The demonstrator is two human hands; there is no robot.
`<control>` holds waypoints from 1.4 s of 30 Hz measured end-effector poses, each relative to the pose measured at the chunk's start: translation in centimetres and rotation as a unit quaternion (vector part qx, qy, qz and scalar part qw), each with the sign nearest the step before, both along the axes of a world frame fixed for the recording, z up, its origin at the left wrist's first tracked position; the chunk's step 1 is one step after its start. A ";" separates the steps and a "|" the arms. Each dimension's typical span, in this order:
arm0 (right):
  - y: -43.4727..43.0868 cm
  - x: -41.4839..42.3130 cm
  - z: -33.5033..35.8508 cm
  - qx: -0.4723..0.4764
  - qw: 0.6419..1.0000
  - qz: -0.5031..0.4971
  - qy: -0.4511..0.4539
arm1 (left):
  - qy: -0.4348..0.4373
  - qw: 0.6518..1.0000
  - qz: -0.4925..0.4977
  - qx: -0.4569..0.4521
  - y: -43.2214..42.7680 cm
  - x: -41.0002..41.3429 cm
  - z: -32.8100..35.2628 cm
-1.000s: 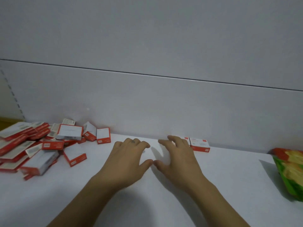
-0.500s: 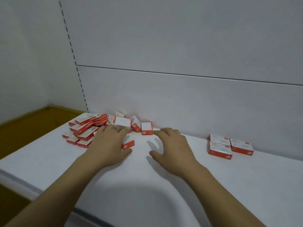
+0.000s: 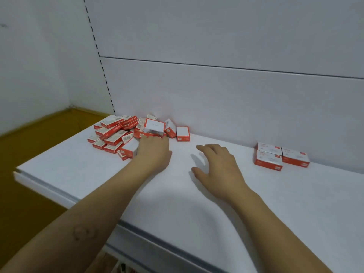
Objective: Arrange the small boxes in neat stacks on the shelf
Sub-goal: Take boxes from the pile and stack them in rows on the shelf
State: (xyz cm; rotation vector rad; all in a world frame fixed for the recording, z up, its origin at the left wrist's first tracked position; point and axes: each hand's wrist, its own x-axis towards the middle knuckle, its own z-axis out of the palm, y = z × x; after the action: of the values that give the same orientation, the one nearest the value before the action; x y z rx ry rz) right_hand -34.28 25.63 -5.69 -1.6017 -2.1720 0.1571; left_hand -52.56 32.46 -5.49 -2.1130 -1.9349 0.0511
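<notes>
Red boxes (image 3: 113,133) lie jumbled, long axes mixed.

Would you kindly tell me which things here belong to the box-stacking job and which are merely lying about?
Job:
- jumbled pile of small boxes, touched by the left hand
- tidy boxes on the right
- shelf
- right hand, holding nothing

Merely there:
- yellow floor
- back panel

White shelf (image 3: 275,203): jumbled red-white box pile (image 3: 118,134) back left; few aligned boxes (image 3: 279,157) right.
</notes>
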 end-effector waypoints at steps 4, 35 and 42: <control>0.1 0.0 0.0 -0.001 1.000 -0.010 0.021 | -0.093 0.995 -0.033 -0.006 -1.6 0.3 -0.5; -0.3 8.6 4.7 -0.056 0.952 -0.103 0.283 | -0.607 0.751 -0.253 -0.058 -2.3 9.9 3.2; -1.1 12.7 4.5 -0.065 0.877 -0.154 0.451 | -0.650 0.703 -0.265 -0.115 -2.0 14.6 2.6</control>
State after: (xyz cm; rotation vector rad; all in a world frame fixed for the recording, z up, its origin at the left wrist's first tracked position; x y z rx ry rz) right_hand -21.57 24.50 -1.20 -1.4808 -1.1938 0.7887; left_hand -37.92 30.49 -2.85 -3.1626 -1.6039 -1.8589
